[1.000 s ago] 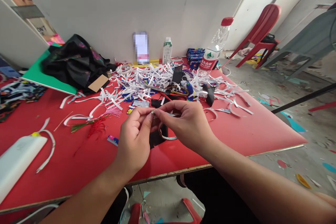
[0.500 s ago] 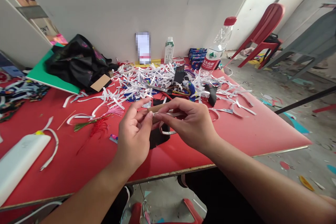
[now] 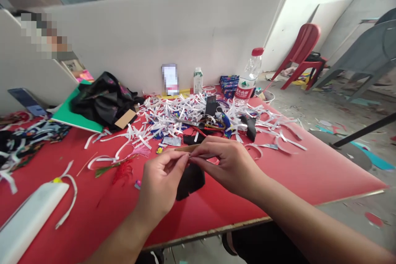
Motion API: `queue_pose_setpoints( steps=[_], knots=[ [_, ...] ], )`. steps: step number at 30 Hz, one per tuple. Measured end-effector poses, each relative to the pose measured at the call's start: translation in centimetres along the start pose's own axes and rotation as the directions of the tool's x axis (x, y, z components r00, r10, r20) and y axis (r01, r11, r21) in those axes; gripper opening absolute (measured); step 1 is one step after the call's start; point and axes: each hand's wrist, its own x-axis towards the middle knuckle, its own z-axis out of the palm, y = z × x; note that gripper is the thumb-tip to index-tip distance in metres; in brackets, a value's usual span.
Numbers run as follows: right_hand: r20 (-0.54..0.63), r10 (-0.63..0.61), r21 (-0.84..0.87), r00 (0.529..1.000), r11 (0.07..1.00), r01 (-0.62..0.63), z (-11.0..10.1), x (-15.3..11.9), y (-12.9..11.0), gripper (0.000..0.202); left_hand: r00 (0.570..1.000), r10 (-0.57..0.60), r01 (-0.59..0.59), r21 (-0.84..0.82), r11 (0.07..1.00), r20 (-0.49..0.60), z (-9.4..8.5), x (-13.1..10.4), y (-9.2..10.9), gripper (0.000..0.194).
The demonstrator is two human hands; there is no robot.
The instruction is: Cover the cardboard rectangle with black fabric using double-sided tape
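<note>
My left hand [image 3: 162, 179] and my right hand [image 3: 230, 165] meet over the front of the red table, fingertips nearly touching. Thumb and forefinger of each are pinched on a thin tan strip [image 3: 185, 148], whose flat end shows just behind the fingers. The part between the fingertips is too small to make out. Beneath the hands lies a piece of black cloth [image 3: 192, 179], partly covered by them. Scissors [image 3: 188, 122] rest among the white paper strips [image 3: 167, 111] beyond.
A water bottle [image 3: 246, 78], a small carton-like bottle [image 3: 198, 80] and a phone [image 3: 170, 79] stand along the white partition [image 3: 139, 37]. On the left are a black bag [image 3: 102, 99], a green board [image 3: 74, 117] and a white power bank-like block [image 3: 37, 218]. Tassels [image 3: 123, 171] lie nearby.
The camera has tilted up, so the table sits lower in view. My fingertips have drawn closer together, and the left fingers have curled in. The white loop below the right hand no longer shows.
</note>
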Motion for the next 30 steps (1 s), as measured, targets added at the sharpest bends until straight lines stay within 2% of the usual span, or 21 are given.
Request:
queue_pose_setpoints(
  steps=[5, 9, 19, 25, 30],
  knots=[
    [0.083, -0.073, -0.149, 0.994, 0.985, 0.085, -1.0, 0.2, 0.3, 0.005, 0.984, -0.139, 0.136, 0.029, 0.990, 0.110, -0.5, 0.5, 0.0, 0.025],
    [0.167, -0.161, -0.211, 0.973, 0.958, 0.194, -1.3, 0.1, 0.3, 0.009, 0.962, -0.239, 0.232, 0.061, 0.971, 0.131, -0.5, 0.5, -0.2, 0.026],
    [0.191, -0.282, -0.333, 0.940, 0.882, 0.332, -1.2, -0.1, -0.3, 0.013, 0.961, -0.238, 0.206, 0.211, 0.955, 0.141, -0.6, 0.5, -0.5, 0.025],
    [0.239, -0.279, -0.294, 0.930, 0.892, 0.343, -1.3, -0.2, 0.0, 0.017, 0.949, -0.211, 0.137, 0.300, 0.944, 0.233, -1.0, 0.3, -0.5, 0.022],
    [0.268, -0.259, -0.318, 0.928, 0.885, 0.339, -1.3, -0.1, -0.1, 0.017, 0.944, -0.267, 0.197, 0.318, 0.928, 0.194, -0.9, 0.2, -0.5, 0.026]
  ],
)
